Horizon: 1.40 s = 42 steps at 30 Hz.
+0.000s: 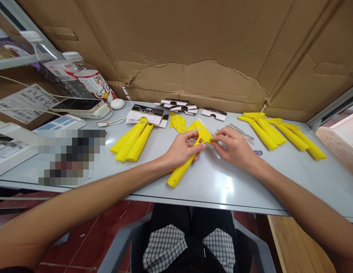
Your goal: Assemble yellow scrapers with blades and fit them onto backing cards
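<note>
My left hand (183, 149) is closed round the neck of a yellow scraper-like tool (180, 172), whose handle points down toward the table's front edge. The fingertips of my right hand (232, 146) pinch the right corner of the tool's wide head. Behind my left hand lie flat yellow plates (178, 122). Thin clear or metallic strips (241, 132) lie just behind my right hand. To the left, yellow handles (133, 142) rest under black-and-white header cards (146, 114). Several more yellow tools (279, 131) are spread out at the right.
Stacked cards (179, 106) and a single card (214, 113) sit near the cardboard wall (193, 45). At the left are bottles (89, 77), a phone (79, 104), a white round object (117, 104), a cable and a blurred patch. A purple item (258, 152) lies beside my right wrist.
</note>
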### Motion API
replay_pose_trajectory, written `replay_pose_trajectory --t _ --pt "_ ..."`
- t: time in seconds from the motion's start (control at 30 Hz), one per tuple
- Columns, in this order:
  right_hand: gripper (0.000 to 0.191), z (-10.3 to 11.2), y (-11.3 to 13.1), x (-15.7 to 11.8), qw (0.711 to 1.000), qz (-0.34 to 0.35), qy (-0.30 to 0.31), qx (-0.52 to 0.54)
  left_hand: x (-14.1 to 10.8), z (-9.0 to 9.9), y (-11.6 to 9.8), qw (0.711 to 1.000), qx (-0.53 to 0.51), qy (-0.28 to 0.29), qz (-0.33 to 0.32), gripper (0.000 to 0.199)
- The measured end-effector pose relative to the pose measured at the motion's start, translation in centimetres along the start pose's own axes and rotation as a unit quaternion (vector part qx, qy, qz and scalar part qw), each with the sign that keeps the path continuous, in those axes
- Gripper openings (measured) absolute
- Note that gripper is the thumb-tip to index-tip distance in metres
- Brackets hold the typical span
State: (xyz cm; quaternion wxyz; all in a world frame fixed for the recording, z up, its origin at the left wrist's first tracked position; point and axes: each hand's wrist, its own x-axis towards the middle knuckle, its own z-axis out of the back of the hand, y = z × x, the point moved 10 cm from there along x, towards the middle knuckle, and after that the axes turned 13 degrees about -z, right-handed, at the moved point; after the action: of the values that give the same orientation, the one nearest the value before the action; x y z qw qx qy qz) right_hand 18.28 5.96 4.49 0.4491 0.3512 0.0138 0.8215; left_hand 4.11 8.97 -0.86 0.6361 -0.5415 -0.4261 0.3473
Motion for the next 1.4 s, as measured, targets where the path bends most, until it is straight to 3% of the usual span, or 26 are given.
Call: replay_pose_trajectory --t 0.3,0.53,0.6,0.77,0.9,1.1,1.2,1.33,1.4 --pt "0.016 0.7 0.1 0.1 1.000 0.000 -0.002 -0.007 0.0 0.1 0.0 1.000 -0.009 0.000 -0.002 0.029" --pt "0.018 3.5 -4.1 1.1 0.994 -0.090 -0.038 -0.050 0.7 1.9 -0.7 0.999 0.041 -0.024 -0.012 0.023" --pt "0.020 3.7 -5.8 1.5 0.987 -0.131 -0.013 -0.093 0.9 2.2 -0.6 0.999 0.041 -0.028 -0.004 0.035" --pt "0.025 2.8 -8.7 1.5 0.962 -0.200 0.085 -0.163 1.1 3.0 0.2 0.999 0.026 -0.041 0.012 0.087" --pt "0.025 1.9 -9.2 1.2 0.951 -0.214 0.133 -0.180 1.2 2.9 -0.9 0.992 0.112 -0.002 -0.057 0.099" --pt "0.024 1.1 -9.3 1.0 0.945 -0.215 0.169 -0.180 1.3 3.2 -2.1 0.976 0.185 -0.003 -0.116 0.092" --pt "0.023 1.0 -9.4 1.0 0.946 -0.212 0.175 -0.171 1.4 3.3 -2.4 0.963 0.227 0.013 -0.142 0.077" --pt "0.023 1.0 -9.3 1.0 0.947 -0.210 0.177 -0.168 1.4 2.5 -2.9 0.918 0.340 0.062 -0.196 0.042" --pt "0.023 1.0 -9.2 1.0 0.946 -0.211 0.178 -0.168 1.3 2.0 -3.2 0.887 0.396 0.083 -0.221 0.037"
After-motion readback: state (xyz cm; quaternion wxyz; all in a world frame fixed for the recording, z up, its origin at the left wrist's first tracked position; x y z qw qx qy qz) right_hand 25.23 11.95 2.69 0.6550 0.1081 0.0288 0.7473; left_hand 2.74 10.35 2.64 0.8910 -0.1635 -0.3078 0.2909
